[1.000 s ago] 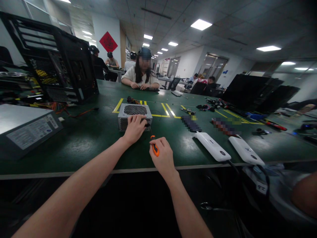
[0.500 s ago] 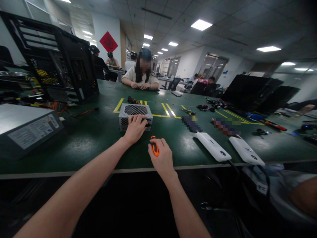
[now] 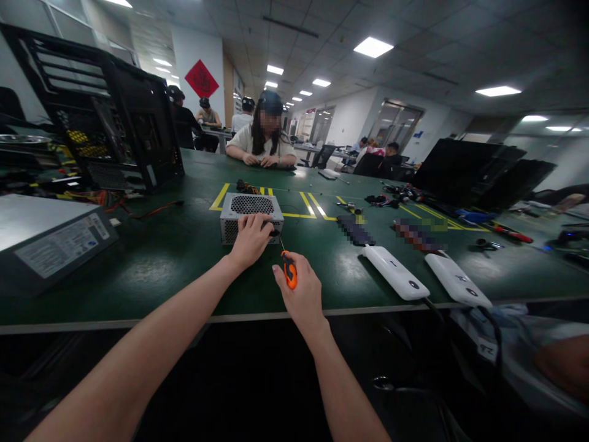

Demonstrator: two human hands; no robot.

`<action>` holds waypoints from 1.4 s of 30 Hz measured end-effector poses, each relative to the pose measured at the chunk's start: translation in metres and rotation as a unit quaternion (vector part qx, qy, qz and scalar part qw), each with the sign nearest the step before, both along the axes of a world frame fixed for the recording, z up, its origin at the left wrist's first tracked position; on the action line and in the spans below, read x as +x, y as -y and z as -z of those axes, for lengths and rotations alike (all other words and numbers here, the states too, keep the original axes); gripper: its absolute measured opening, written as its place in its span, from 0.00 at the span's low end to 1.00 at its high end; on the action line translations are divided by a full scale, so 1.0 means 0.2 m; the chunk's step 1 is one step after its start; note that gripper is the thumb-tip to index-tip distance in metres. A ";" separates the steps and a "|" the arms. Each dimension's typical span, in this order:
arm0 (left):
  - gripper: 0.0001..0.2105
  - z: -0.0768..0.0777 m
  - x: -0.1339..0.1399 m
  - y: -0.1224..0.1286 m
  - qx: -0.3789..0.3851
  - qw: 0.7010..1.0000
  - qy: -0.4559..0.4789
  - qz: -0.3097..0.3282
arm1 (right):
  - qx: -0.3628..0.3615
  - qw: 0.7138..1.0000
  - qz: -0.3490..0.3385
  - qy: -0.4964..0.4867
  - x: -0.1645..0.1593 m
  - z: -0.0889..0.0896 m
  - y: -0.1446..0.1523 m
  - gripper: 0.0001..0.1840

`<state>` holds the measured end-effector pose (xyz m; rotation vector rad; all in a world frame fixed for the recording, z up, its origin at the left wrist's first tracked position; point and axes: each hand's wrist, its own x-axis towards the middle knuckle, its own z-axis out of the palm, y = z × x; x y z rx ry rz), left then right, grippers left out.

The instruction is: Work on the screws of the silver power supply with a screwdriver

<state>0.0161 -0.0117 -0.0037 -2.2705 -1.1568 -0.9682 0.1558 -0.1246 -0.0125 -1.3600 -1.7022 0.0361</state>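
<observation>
A grey metal computer power supply (image 3: 256,204) with a honeycomb grille rests on the green table. My left hand (image 3: 252,238) is closed against its near side, fingers curled at the upper edge, steadying it. In my right hand (image 3: 301,287) is a screwdriver (image 3: 289,270) with an orange and black handle, held with the thumb apart from the handle's side. Its thin shaft points up and away, to the lower right corner of the power supply. The tip's exact contact is too small to tell.
A black computer case (image 3: 151,135) and a larger silver-labelled power supply (image 3: 64,239) stand at left. Two white power banks (image 3: 398,273) lie right of my right hand. Black monitors (image 3: 464,169) are farther right. Across the table (image 3: 184,270) sits a person (image 3: 264,138).
My right thumb and fingers have shifted on the screwdriver handle, showing more of it. The handle looks slightly turned. My left hand and the power supply have stayed in place.
</observation>
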 end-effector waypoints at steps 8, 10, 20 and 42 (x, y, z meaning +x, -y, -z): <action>0.06 0.00 0.01 0.00 0.002 1.000 0.004 0.003 | 0.030 0.998 -0.027 0.039 0.01 0.00 0.01 0.11; 0.06 0.00 0.01 0.00 0.003 1.000 0.005 0.003 | 0.022 0.999 -0.028 0.028 0.01 -0.01 0.01 0.09; 0.06 0.00 0.00 0.00 0.005 1.000 0.006 0.005 | 0.013 0.998 -0.029 0.045 0.01 0.01 0.00 0.11; 0.07 0.00 0.00 0.00 -0.002 1.000 0.007 0.003 | -0.007 1.000 0.011 0.023 -0.01 0.01 0.01 0.14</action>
